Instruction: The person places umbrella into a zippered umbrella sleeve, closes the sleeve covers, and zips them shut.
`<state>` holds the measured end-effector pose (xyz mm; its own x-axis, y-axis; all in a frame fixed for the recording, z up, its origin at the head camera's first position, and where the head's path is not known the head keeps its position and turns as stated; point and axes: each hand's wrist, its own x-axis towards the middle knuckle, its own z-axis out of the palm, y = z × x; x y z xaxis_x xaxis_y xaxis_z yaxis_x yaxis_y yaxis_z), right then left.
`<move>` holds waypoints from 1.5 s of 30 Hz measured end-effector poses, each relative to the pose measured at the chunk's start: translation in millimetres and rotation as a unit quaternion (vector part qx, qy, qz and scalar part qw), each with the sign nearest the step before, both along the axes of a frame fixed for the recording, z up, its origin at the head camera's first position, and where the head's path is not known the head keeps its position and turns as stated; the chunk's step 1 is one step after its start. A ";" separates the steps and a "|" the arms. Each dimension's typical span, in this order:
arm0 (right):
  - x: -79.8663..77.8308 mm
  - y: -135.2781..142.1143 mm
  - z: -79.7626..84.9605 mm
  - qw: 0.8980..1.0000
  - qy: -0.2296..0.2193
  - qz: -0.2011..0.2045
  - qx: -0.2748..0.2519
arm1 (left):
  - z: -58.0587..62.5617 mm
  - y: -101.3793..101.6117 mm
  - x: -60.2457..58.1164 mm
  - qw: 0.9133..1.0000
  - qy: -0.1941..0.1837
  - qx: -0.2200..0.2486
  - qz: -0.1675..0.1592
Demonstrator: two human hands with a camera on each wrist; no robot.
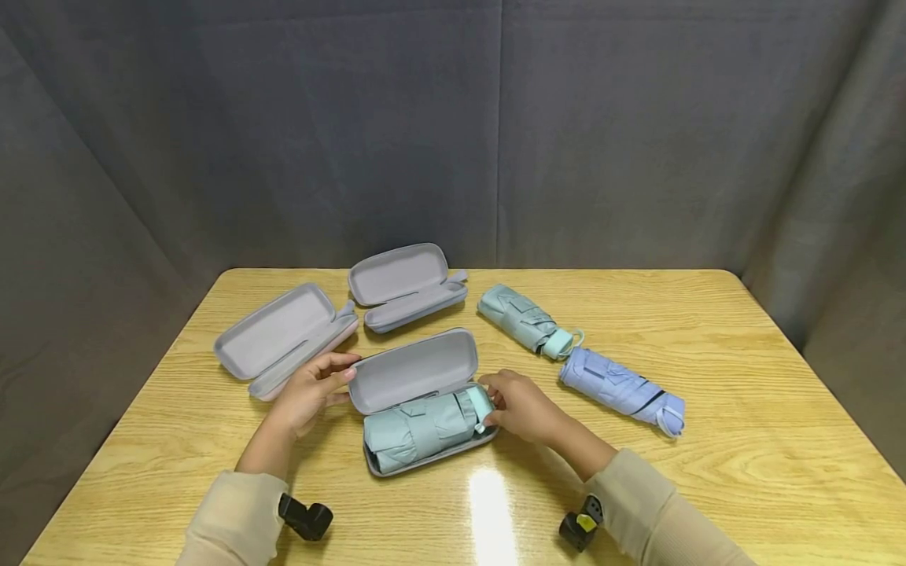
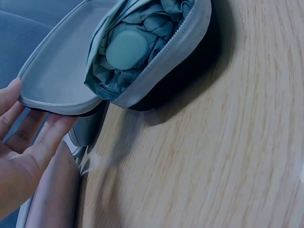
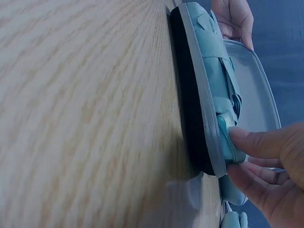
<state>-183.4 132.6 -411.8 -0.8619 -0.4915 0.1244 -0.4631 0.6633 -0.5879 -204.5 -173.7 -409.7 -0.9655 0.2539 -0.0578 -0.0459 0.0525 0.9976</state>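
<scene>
A folded mint-green umbrella (image 1: 423, 430) lies in the lower half of an opened grey zip case (image 1: 414, 369) near the middle of the table. My left hand (image 1: 316, 391) pinches the left end of the raised lid (image 2: 59, 61), thumb on the rim and fingers behind it. At the other end, my right hand (image 1: 521, 406) holds the umbrella's handle (image 3: 227, 137), thumb on its strap side and fingers around the case end. In the left wrist view the umbrella's round tip (image 2: 127, 50) shows between the cloth folds.
Two more opened grey cases stand behind, one at the left (image 1: 279, 334) and one farther back (image 1: 406, 287). To the right lie a second mint-green umbrella (image 1: 524, 317) and a blue umbrella (image 1: 623, 387). A grey curtain (image 1: 495, 141) hangs beyond the wooden table (image 1: 743, 472).
</scene>
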 end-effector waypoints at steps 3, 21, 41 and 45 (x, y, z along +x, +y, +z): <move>0.5 -1.8 1.1 1.000 0.003 0.001 0.001 | 1.0 0.9 0.6 1.000 0.004 0.000 0.001; 6.1 -6.6 1.6 0.999 -0.023 -0.027 0.015 | 3.2 1.5 4.1 1.000 -0.003 0.013 0.006; 5.8 2.2 -7.4 0.994 -0.083 -0.054 -0.056 | 2.8 -0.1 7.5 1.000 0.000 0.027 0.013; 5.7 2.5 -8.5 0.990 -0.103 -0.075 -0.053 | 1.9 1.1 8.5 0.999 0.001 0.034 0.014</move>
